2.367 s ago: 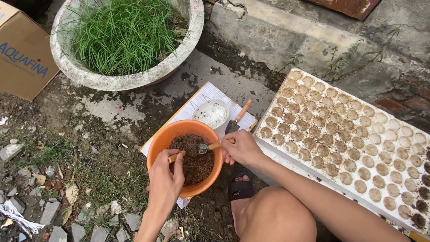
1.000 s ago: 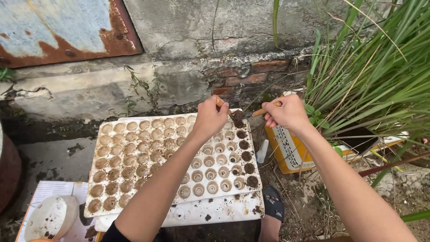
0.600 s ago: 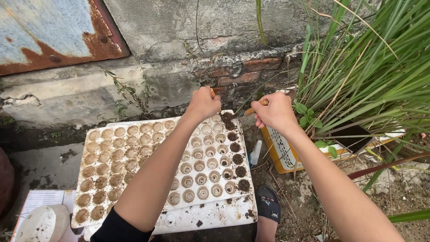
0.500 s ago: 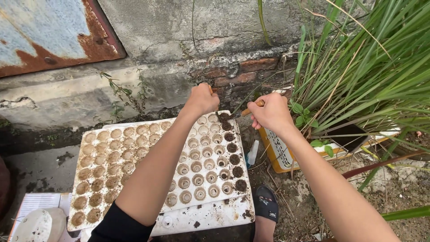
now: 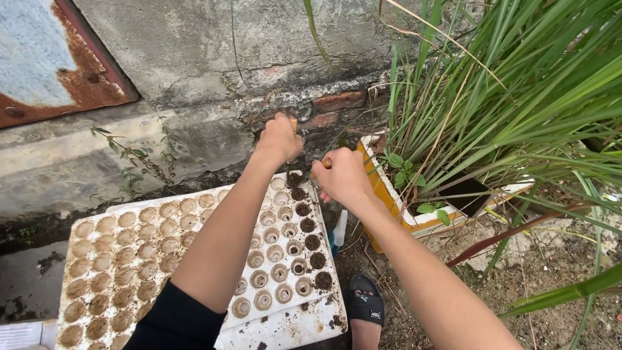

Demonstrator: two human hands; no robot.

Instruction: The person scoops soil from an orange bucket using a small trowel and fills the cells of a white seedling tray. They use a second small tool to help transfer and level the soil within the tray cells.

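Observation:
A white foam seed tray (image 5: 97,304) with many round cells lies in front of me. Several cells along its right edge hold dark soil (image 5: 317,260); the others look pale and shallow. My left hand (image 5: 280,139) hovers over the tray's far right corner, closed around a thin wooden stick (image 5: 293,123). My right hand (image 5: 341,180) is just to its right, beside the tray's edge, gripping a small wooden-handled tool (image 5: 327,163) whose working end is hidden.
A yellow and white planter box (image 5: 389,194) with tall grass (image 5: 518,84) stands close on the right. A small spray bottle (image 5: 339,228) and my black sandal (image 5: 367,308) lie between tray and planter. A concrete wall (image 5: 194,58) and a rusty metal sheet (image 5: 39,65) are behind.
Both hands left the orange soil bowl and went to the tray's far right corner. Over the last second they crept farther toward the wall, staying closed on their tools.

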